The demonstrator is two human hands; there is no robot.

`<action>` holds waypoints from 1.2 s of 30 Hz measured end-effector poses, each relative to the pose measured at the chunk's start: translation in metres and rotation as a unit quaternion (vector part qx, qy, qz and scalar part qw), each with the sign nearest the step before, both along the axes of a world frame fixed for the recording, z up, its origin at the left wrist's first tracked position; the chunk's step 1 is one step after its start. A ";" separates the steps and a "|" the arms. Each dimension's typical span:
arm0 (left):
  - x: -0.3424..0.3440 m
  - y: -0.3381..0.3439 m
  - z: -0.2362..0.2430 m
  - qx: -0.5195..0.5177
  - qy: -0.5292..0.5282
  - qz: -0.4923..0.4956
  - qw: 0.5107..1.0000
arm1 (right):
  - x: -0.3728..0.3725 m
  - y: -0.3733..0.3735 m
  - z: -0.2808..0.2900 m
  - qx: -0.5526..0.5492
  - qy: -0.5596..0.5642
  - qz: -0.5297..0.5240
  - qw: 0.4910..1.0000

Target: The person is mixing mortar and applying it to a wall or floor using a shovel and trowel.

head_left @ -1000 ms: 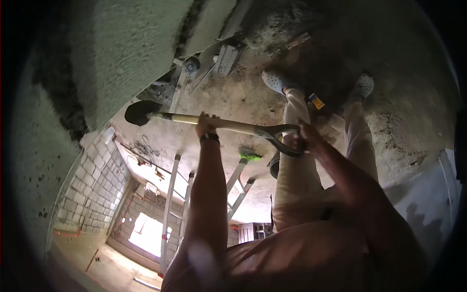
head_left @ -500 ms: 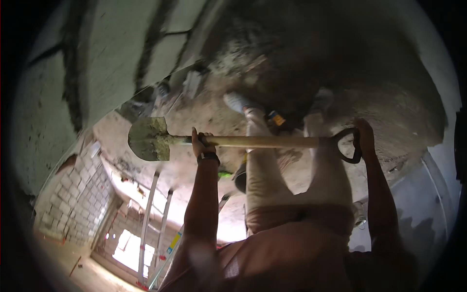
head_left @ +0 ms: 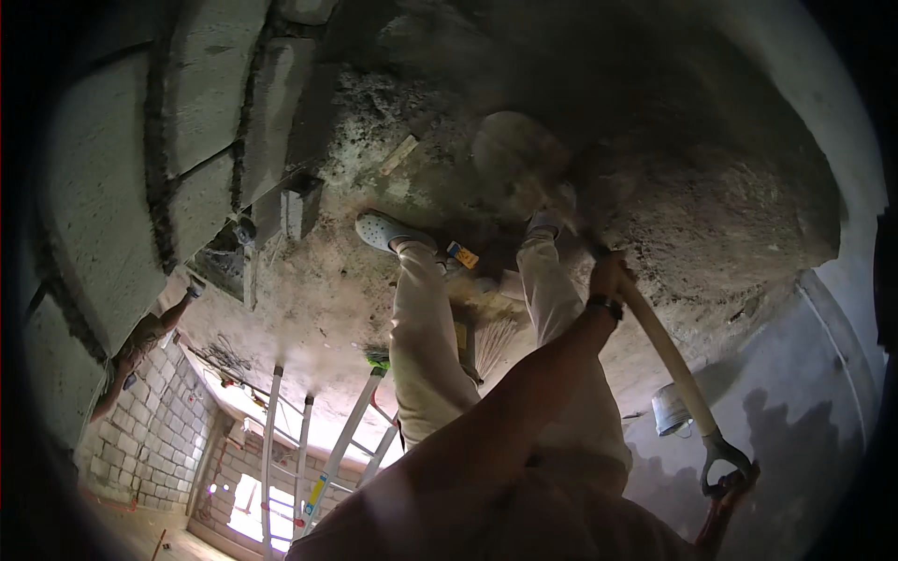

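A shovel [head_left: 668, 350] with a pale wooden shaft slants across the right side in both my hands. My left hand [head_left: 613, 277], a dark band at its wrist, is wrapped round the shaft low down near the blade. At the other end my right hand [head_left: 733, 488] grips the black D-shaped handle. The blade [head_left: 520, 154] is smeared by motion and lies beyond my feet, over the dark floor; whether it carries anything I cannot tell. A heap of dark, grainy material [head_left: 720, 220] spreads to the right of the blade.
A block wall [head_left: 201, 93] rises at left. A metal ladder [head_left: 318, 486] and green bristles [head_left: 377, 356] stand lower left. Another person's leg [head_left: 150, 332] shows at far left. A bucket [head_left: 670, 409] sits at right; a small blue-orange packet [head_left: 462, 254] lies between my feet.
The shovel has swung from level across my body to a slant, its blade moving right and away from me. My left hand moved right, and my right hand came lower and nearer.
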State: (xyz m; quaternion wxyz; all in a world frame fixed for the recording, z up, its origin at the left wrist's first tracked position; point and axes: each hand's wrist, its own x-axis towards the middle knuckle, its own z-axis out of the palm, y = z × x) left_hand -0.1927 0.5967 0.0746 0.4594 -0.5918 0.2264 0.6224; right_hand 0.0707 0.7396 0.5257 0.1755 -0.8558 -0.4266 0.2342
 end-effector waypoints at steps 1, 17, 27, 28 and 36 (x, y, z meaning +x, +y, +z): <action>0.003 0.013 0.001 0.006 0.015 -0.014 1.000 | -0.006 -0.003 0.000 0.013 -0.004 0.020 1.000; -0.274 -0.138 -0.193 -0.173 0.240 -0.350 0.889 | -0.184 -0.037 -0.309 -0.160 0.218 0.072 0.960; -0.172 -0.195 -0.090 -0.162 0.151 -0.081 0.972 | -0.098 -0.026 -0.246 -0.185 0.208 0.091 0.956; -0.155 -0.201 -0.072 -0.179 0.252 -0.155 0.938 | -0.091 -0.028 -0.227 -0.166 0.192 0.109 0.961; -0.104 -0.282 0.040 -0.185 0.085 0.085 0.975 | -0.091 -0.052 -0.121 -0.221 0.147 0.190 0.945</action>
